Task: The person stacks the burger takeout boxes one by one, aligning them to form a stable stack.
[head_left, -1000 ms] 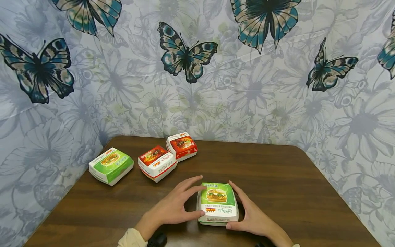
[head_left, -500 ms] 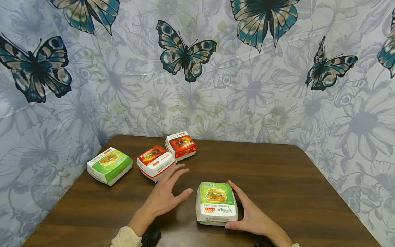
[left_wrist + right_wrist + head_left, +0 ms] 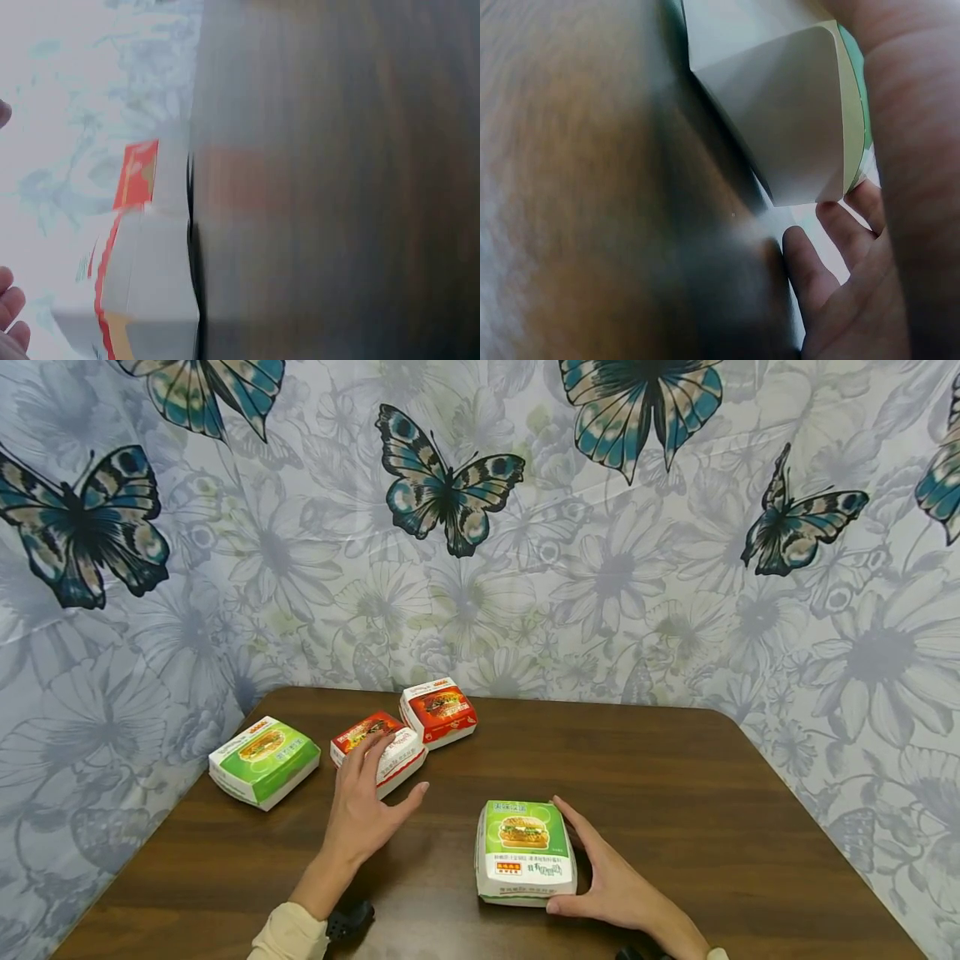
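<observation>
A green-and-white burger box sits on the table in front of my right hand. That hand grips it at the right side, thumb at the near corner and fingertips at the far one; the right wrist view shows the fingers at the box's white side. My left hand, fingers spread and holding nothing, reaches over a red-and-white burger box, covering part of it in the head view. In the left wrist view this box stands beside the left fingertips.
Another red burger box stands behind the first, right up against its corner. Farther left is a second green burger box near the table's left edge. Behind the brown table hangs a butterfly-patterned cloth.
My left hand has let go of the near green burger box and moved left and forward to the red one. My right hand has stayed at the green box.
</observation>
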Action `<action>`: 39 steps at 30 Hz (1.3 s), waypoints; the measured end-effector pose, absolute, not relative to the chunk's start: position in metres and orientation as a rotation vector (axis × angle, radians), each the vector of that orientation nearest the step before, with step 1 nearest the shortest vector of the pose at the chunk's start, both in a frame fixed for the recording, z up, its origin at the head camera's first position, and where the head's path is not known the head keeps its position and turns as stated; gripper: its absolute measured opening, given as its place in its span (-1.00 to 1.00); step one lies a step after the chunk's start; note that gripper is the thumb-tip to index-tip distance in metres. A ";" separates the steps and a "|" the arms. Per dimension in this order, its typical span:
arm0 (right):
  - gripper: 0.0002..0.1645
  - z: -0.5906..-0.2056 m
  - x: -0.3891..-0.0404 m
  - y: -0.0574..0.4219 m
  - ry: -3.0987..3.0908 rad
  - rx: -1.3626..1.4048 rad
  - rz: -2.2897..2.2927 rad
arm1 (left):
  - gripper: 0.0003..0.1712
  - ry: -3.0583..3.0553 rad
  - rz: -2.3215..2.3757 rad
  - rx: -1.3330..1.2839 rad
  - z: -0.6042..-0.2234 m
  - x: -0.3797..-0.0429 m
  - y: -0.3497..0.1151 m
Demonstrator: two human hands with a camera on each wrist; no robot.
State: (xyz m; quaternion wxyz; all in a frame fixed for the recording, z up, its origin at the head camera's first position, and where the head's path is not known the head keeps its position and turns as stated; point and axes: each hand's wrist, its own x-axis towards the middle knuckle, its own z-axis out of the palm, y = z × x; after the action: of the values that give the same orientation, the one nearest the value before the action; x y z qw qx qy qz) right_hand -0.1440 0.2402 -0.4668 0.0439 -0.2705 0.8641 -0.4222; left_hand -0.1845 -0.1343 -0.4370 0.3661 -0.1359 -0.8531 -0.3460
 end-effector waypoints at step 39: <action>0.49 -0.463 -0.144 0.238 2.620 -0.812 -1.314 | 0.40 -2.447 -1.296 0.154 -0.462 -0.204 -0.186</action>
State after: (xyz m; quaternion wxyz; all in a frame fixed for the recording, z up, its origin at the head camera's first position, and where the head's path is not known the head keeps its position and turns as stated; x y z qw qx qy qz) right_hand -0.1444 0.2385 -0.4629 0.0500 -0.2667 0.8604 -0.4315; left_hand -0.2038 -0.1863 -0.4623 0.1832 0.0547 -0.8674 -0.4595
